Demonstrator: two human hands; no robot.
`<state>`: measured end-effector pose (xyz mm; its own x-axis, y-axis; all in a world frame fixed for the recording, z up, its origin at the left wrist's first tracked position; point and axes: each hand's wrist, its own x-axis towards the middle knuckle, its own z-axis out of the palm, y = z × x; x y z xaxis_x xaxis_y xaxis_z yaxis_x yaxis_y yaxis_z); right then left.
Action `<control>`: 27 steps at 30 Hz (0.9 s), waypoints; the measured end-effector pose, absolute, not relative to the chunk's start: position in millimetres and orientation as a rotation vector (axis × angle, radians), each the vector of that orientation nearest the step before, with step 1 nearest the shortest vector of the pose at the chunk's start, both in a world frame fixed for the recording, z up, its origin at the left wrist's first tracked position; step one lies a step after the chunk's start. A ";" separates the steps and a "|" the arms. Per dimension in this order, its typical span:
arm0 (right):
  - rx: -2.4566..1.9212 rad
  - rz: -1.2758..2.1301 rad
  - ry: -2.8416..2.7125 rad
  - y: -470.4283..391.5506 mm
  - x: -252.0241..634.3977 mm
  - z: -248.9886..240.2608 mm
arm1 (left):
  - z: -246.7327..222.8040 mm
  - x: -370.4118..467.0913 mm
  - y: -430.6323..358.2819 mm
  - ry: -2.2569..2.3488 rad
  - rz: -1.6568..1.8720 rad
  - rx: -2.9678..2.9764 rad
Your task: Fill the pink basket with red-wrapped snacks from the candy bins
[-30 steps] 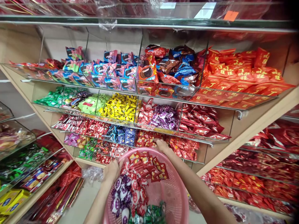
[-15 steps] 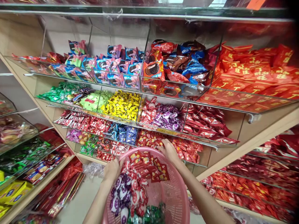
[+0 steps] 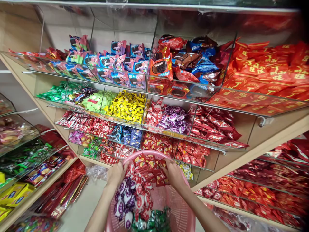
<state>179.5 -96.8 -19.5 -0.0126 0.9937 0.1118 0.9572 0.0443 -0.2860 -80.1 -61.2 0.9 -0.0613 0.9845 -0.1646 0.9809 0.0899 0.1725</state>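
A pink plastic basket (image 3: 180, 206) holds red-wrapped packets (image 3: 145, 166), purple-and-white candies (image 3: 124, 198), red-and-white candies (image 3: 142, 198) and dark green candies (image 3: 154, 220). My left hand (image 3: 116, 174) grips the basket's rim at its upper left, fingers curled over the edge. Over the upper right of the basket is my right hand (image 3: 172, 172), its fingers bent down at the red packets inside. Whether those fingers pinch a packet is too small to tell.
Tilted shelves with clear dividers stand ahead, holding yellow candies (image 3: 126, 106), Oreo-like packs (image 3: 160, 69) and red packets (image 3: 260, 75). More candy shelves flank both sides. Clear plastic (image 3: 96, 172) lies on the floor (image 3: 83, 204) by the shelf base.
My right hand has moved down from above the far rim to the red packets inside the basket. My left hand stays on the rim. The view has shifted slightly.
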 end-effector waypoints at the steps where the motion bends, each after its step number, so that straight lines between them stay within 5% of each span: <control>1: -1.990 0.176 -2.043 -95.9 180.2 -18.8 | 1.1 -80.3 -61.1 2.127 0.023 1.969; 27: -2.082 -0.274 -2.539 -96.8 168.5 -21.6 | 2.9 -79.1 -61.1 2.121 0.010 1.945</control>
